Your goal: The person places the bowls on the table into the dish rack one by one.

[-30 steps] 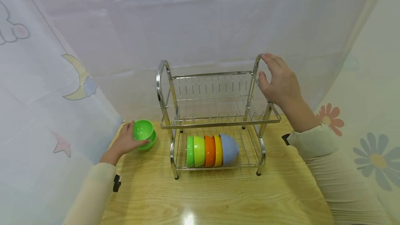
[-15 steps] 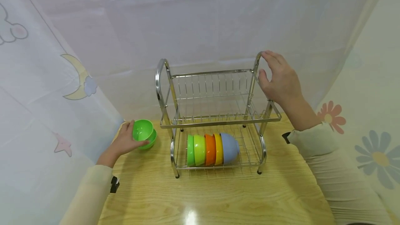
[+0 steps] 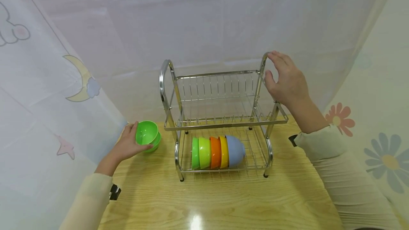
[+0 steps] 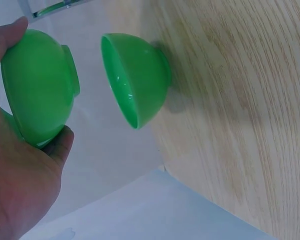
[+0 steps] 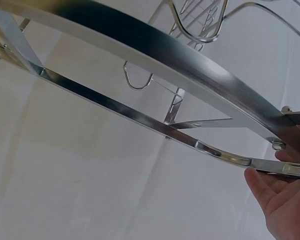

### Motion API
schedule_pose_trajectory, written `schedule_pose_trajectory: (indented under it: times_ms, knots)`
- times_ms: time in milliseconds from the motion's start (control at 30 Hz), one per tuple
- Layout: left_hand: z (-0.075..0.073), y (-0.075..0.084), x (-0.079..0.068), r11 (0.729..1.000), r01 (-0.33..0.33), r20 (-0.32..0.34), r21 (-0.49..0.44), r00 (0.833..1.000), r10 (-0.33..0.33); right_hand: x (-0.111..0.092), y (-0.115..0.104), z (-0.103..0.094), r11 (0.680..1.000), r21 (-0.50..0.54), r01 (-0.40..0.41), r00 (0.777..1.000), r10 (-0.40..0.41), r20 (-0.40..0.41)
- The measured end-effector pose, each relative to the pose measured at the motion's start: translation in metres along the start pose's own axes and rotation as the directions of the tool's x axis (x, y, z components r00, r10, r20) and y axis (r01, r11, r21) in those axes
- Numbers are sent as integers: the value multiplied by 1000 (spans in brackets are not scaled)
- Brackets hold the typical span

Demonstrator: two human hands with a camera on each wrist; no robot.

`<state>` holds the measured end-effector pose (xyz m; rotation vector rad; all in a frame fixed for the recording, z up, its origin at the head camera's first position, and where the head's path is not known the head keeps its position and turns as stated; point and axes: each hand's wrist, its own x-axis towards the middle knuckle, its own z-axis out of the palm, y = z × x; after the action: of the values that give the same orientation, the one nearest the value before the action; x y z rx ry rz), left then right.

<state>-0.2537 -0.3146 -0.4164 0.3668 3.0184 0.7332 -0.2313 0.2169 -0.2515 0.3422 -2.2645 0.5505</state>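
Note:
On the left of the head view my left hand [image 3: 129, 142] grips a green bowl [image 3: 147, 133] between thumb and fingers. In the left wrist view this held bowl [image 4: 40, 87] is apart from a second green bowl [image 4: 139, 77], which stands on the table. Seen from the head, the second bowl [image 3: 156, 144] is mostly hidden beneath the first. My right hand [image 3: 289, 82] rests with extended fingers against the top right curve of a two-tier metal dish rack [image 3: 220, 126]. The right wrist view shows my fingertips [image 5: 258, 182] at the rack's tubing [image 5: 222, 152].
Several bowls stand on edge in a row on the rack's lower tier: green, lime, an orange bowl [image 3: 215, 152], yellow, and a blue bowl [image 3: 235, 151] at the right end. The rack stands on a wooden table [image 3: 230, 201]. Printed white curtains [image 3: 198, 20] enclose the back and sides.
The left hand and its green bowl stay almost in place, while the left forearm has shifted slightly left. The right hand keeps its contact with the rack.

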Motion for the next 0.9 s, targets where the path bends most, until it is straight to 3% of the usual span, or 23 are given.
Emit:
schedule_pose_trajectory:
  times_ms: [900]
  knots:
    - [-20,33,-25,997,-69,24,28,997,69,0,-1,1,1000,5,7,1000,-7,-15]
